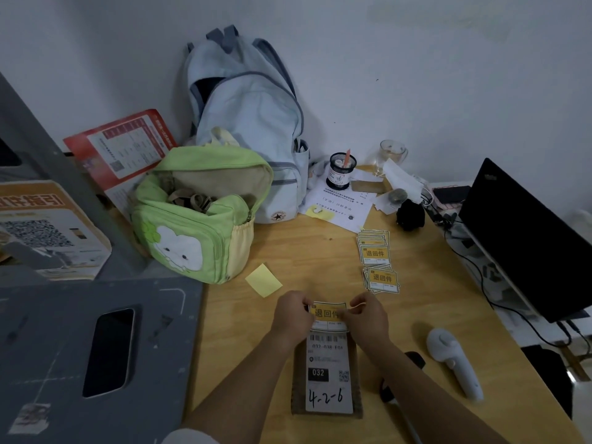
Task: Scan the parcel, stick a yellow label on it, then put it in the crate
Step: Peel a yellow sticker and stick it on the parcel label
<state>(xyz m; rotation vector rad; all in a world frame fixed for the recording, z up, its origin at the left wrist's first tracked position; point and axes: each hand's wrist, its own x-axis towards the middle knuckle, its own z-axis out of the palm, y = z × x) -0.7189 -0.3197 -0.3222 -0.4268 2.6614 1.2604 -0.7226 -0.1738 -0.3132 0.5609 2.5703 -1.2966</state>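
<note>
A brown parcel (326,376) with a white shipping label marked "032" and "4-2-6" lies flat on the wooden table, near its front edge. Over the parcel's far end I hold a yellow label (327,314) between both hands. My left hand (293,310) pinches its left edge and my right hand (365,315) pinches its right edge, where a thin strip curls up. Two piles of the same yellow labels (381,278) lie further back on the right. A white handheld scanner (455,360) rests on the table to the right of my right arm.
A grey crate wall with a handle slot (109,350) stands at the left. A green bag (198,216) and a blue backpack (250,123) sit at the back. A yellow sticky note (263,280), a pen cup (342,171), papers and a black laptop (525,238) are also there.
</note>
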